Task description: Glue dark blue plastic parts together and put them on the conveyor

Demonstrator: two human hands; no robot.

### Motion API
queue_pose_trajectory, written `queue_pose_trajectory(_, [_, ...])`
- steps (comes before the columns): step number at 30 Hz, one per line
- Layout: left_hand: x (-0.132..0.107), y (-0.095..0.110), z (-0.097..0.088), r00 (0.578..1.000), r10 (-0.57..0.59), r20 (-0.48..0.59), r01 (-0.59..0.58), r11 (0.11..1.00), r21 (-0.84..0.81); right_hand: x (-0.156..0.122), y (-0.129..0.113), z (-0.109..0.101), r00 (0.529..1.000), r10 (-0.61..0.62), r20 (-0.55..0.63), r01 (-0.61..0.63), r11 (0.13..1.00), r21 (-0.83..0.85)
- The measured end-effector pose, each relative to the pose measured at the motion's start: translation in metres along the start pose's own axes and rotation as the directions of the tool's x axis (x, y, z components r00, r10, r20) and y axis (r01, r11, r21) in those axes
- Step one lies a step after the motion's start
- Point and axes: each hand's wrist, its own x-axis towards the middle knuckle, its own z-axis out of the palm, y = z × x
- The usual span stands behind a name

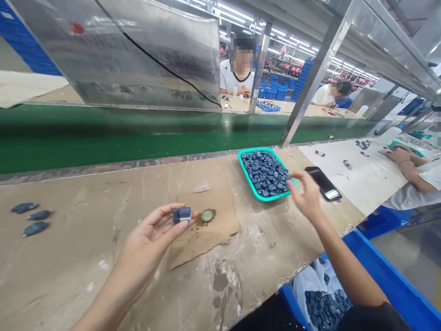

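Between the thumb and fingers of my left hand [155, 230] is a small dark blue and light grey plastic piece [182, 214], held above a torn cardboard sheet [206, 243]. On that sheet, a metal bottle cap [207, 215] lies in a wet brown stain. My right hand [305, 193] is at the right rim of a green basket [267, 199] heaped with dark blue plastic parts [263, 172]. Its thumb and fingers are apart, with nothing visible in them. Three dark blue pieces [36, 228] lie at the far left of the table.
A black phone [323, 184] lies right of the basket. Metal posts [315, 69] rise behind it, beside a green conveyor belt [138, 133]. Below the table edge stands a blue crate [389, 276] with more parts. Co-workers sit across the belt and at the right, with hands [401, 154] on the table.
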Motion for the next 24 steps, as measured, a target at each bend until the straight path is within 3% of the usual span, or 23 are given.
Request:
queue_pose_trajectory(1, [-0.001, -0.002, 0.002, 1.000, -0.016, 0.023, 0.015, 1.000, 0.020, -0.002, -0.026, -0.001, 0.981, -0.173, 0.087, 0.160, 0.977, 0.141])
queue_pose_trajectory(3, [-0.003, -0.007, 0.004, 0.998, -0.022, 0.065, 0.018, 0.998, 0.062, -0.006, -0.074, 0.002, 0.859, -0.490, 0.145, 0.432, 0.849, 0.305])
queue_pose_trajectory(4, [-0.004, -0.008, 0.005, 0.996, -0.013, 0.087, 0.006, 0.997, 0.083, -0.007, -0.094, 0.006, 0.807, -0.566, 0.168, 0.498, 0.805, 0.323])
queue_pose_trajectory(7, [-0.008, -0.011, 0.006, 0.989, 0.032, 0.146, -0.049, 0.992, 0.118, -0.007, -0.132, 0.023, 0.687, -0.686, 0.239, 0.623, 0.726, 0.292])
queue_pose_trajectory(10, [-0.012, -0.008, 0.007, 0.986, 0.065, 0.152, -0.084, 0.989, 0.124, -0.003, -0.144, 0.041, 0.607, -0.745, 0.276, 0.713, 0.664, 0.224])
queue_pose_trajectory(14, [-0.017, -0.004, 0.008, 0.988, 0.139, 0.071, -0.148, 0.978, 0.148, 0.002, -0.150, 0.051, 0.610, -0.749, 0.259, 0.729, 0.658, 0.186])
queue_pose_trajectory(20, [-0.018, 0.000, 0.006, 0.982, 0.172, 0.077, -0.182, 0.971, 0.154, 0.005, -0.165, 0.055, 0.584, -0.768, 0.263, 0.744, 0.636, 0.206])
queue_pose_trajectory(24, [-0.015, 0.000, -0.001, 0.980, 0.170, 0.102, -0.181, 0.976, 0.118, 0.006, -0.172, 0.059, 0.611, -0.742, 0.277, 0.718, 0.666, 0.203])
